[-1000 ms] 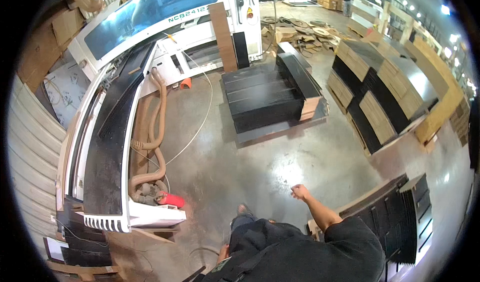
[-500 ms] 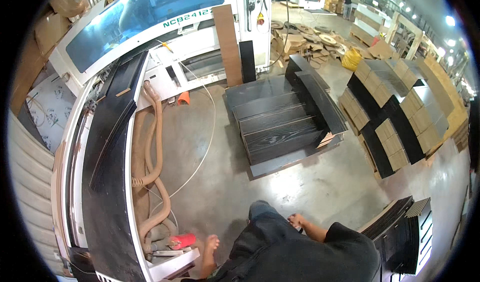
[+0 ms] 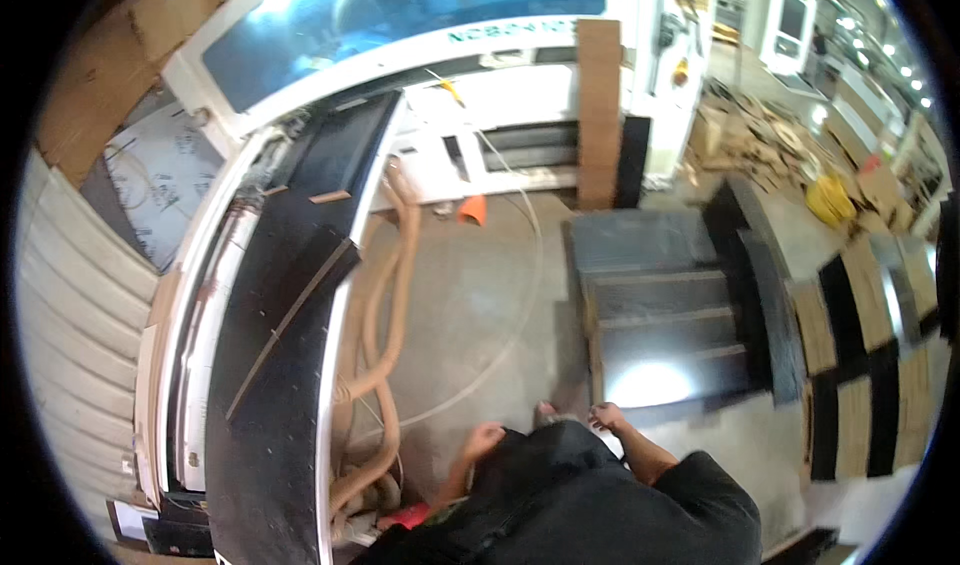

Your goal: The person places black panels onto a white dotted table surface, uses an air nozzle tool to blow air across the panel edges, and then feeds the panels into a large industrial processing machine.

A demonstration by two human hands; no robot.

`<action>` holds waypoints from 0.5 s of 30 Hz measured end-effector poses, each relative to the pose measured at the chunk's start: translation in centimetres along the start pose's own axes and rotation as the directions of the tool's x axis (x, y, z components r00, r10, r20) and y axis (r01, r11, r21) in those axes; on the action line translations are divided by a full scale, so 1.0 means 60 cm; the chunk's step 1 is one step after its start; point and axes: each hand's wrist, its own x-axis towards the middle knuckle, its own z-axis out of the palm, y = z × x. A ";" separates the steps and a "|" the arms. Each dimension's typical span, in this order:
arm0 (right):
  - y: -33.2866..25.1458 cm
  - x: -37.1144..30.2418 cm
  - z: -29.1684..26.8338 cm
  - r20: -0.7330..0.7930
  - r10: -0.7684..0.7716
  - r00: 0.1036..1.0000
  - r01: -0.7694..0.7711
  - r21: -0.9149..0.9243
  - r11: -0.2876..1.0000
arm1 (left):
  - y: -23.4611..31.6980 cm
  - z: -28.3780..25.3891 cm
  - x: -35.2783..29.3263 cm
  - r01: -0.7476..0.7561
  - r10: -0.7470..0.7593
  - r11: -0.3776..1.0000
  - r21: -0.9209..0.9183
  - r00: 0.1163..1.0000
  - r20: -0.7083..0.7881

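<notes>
My left hand [image 3: 485, 439] hangs in front of my body, its fingers loosely apart and nothing visible in it. A long machine bed with black panels [image 3: 265, 395] on it runs along my left side. My right hand [image 3: 606, 418] is out in front on the other side, fingers loosely parted, holding nothing that I can see. It is nearest to a low stack of black boards [image 3: 640, 230], though apart from it. Longer black boards [image 3: 765, 305] stand along the stack's right side. A thin strip-like panel edge [image 3: 290, 315] crosses the machine bed diagonally.
A white machine with a blue window [image 3: 400, 35] stands ahead. Brown hoses [image 3: 385, 355] and a pale cable [image 3: 535, 255] lie on the floor beside the bed. An upright brown board [image 3: 598, 115] leans on the machine. Stacked panels [image 3: 855, 405] stand at right; scrap and a yellow bag [image 3: 828, 201] lie beyond.
I have moved forward and my view has swung left. The black board stack is now nearer to my right hand, and the machine bed appears closer. Both hands still look unloaded.
</notes>
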 end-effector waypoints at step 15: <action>-0.525 0.462 -0.047 0.049 -0.214 0.976 0.216 -0.027 0.976 | 0.329 -0.365 0.549 -0.270 0.294 0.942 0.200 0.950 -0.102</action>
